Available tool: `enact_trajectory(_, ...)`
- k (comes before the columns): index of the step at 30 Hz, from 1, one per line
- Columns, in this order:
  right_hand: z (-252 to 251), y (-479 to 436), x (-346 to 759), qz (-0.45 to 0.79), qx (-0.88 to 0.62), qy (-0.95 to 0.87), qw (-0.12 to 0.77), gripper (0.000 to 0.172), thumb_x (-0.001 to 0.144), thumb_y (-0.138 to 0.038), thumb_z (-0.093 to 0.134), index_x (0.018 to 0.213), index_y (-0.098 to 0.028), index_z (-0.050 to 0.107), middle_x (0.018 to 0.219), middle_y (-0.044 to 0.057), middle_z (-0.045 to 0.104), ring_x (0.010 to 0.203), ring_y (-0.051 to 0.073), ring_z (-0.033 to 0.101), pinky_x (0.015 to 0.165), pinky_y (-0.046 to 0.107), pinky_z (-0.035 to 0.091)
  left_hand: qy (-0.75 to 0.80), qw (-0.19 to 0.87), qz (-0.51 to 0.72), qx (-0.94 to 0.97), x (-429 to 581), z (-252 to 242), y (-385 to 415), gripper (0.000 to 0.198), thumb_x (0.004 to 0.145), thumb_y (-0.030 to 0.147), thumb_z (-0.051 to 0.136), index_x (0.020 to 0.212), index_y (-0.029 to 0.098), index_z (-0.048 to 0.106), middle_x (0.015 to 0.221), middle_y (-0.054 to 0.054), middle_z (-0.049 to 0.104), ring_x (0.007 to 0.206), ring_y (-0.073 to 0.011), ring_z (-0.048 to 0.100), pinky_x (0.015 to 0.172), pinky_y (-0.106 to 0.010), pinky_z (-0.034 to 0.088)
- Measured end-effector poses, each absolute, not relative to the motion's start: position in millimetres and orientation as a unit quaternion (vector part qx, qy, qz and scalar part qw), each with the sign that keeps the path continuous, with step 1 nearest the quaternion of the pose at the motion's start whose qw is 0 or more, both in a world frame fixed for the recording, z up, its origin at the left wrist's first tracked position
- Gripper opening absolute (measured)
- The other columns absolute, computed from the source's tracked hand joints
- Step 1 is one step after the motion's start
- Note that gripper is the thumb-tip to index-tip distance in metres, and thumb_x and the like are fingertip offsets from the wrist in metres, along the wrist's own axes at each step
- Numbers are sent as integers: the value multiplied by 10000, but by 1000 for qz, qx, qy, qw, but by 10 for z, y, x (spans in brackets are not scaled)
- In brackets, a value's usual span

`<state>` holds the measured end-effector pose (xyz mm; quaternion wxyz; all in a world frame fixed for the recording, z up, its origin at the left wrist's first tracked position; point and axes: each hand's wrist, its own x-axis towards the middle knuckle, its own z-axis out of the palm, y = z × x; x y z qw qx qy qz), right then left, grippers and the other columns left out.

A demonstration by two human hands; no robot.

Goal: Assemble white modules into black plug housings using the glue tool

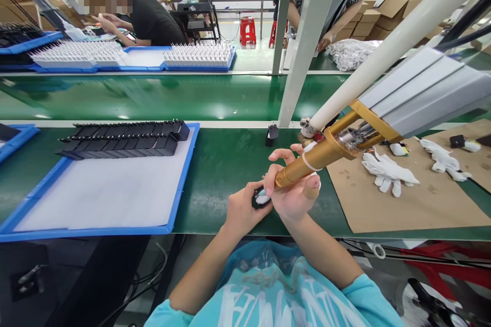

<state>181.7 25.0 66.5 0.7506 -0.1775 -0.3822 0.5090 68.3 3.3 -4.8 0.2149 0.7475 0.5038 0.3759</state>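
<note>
My left hand [242,210] is closed round a small black housing [256,203] with something pale inside it; the fingers hide much of its shape. Directly beside it, my right hand [293,198] is wrapped loosely about the lower end of a gold cylindrical tool [303,167]. That tool slants down from the upper right, its tip close to the black housing. Whether the tip touches the housing is hidden by my fingers. Beyond my hands, a small black block [271,135] stands on the green bench.
To the left is a blue tray [172,214] with rows of black housings [126,142]. Cardboard [368,214] on the right bears white gloves [387,171]. A grey post [303,51] and white tube [368,46] rise ahead. Two co-workers sit or stand across the green belt [153,94].
</note>
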Motion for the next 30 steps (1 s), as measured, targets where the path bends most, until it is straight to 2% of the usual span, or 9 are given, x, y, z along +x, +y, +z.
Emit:
enact_trajectory(7, 630, 263, 1868, 486, -193, -379, 763, 429, 803, -663, 497, 989, -278, 461, 956, -3, 598, 379, 66, 533, 305, 211, 338, 544, 293, 244, 747, 401, -64, 129, 214, 790, 306, 642, 976, 232, 566, 946, -10, 698, 864, -205, 667, 740, -296, 482)
enact_trajectory(11, 600, 281, 1950, 489, -183, -373, 767, 409, 823, -637, 495, 1023, -281, 477, 967, -1, 598, 390, 72, 549, 309, 213, 352, 514, 410, 218, 721, 232, 0, 252, 408, 768, 411, 698, 1105, 251, 534, 1163, -40, 673, 1095, -248, 628, 911, -361, 490)
enact_trajectory(15, 564, 283, 2034, 484, -193, -372, 768, 430, 816, -642, 501, 1064, -291, 479, 965, 1, 601, 381, 73, 542, 307, 210, 322, 455, 512, 206, 699, 232, 40, 426, 564, 805, 441, 673, 1301, 259, 474, 1347, -81, 588, 1286, -265, 514, 1081, -419, 398)
enact_trajectory(17, 549, 281, 2072, 478, -207, -376, 766, 433, 813, -649, 495, 1061, -296, 470, 962, -1, 600, 375, 71, 530, 307, 213, 327, 424, 545, 215, 691, 294, 22, 492, 505, 850, 423, 623, 1303, 246, 488, 1328, -89, 604, 1263, -258, 536, 1069, -418, 411)
enact_trajectory(19, 536, 281, 2107, 475, -218, -378, 764, 432, 812, -648, 494, 1061, -298, 463, 958, -1, 599, 372, 70, 521, 310, 219, 339, 407, 562, 234, 681, 366, -14, 522, 405, 884, 395, 570, 1247, 222, 523, 1242, -97, 661, 1137, -246, 625, 977, -394, 481)
enact_trajectory(22, 519, 287, 2149, 481, -212, -374, 764, 449, 812, -638, 506, 1101, -297, 458, 953, 0, 599, 371, 74, 524, 306, 217, 327, 422, 526, 279, 684, 441, -70, 510, 251, 875, 287, 540, 1109, 196, 555, 1031, -72, 738, 923, -201, 690, 857, -342, 520)
enact_trajectory(24, 510, 292, 2170, 484, -208, -372, 764, 464, 811, -639, 506, 1119, -295, 457, 950, 2, 602, 369, 76, 526, 302, 213, 315, 435, 474, 304, 703, 456, -91, 489, 209, 830, 195, 535, 1037, 197, 560, 934, -38, 744, 873, -176, 684, 855, -324, 509)
enact_trajectory(27, 504, 295, 2195, 482, -208, -370, 767, 444, 816, -636, 498, 1094, -292, 466, 948, 1, 607, 369, 76, 527, 301, 213, 324, 440, 414, 299, 739, 439, -65, 473, 246, 790, 141, 519, 1019, 200, 584, 923, -26, 728, 867, -172, 656, 838, -321, 498)
enact_trajectory(30, 504, 292, 2219, 481, -203, -369, 769, 409, 827, -620, 496, 1069, -290, 473, 952, -3, 609, 373, 78, 534, 304, 213, 331, 423, 349, 250, 798, 399, 41, 454, 330, 826, 140, 496, 1126, 221, 607, 987, -37, 715, 939, -201, 609, 875, -367, 463)
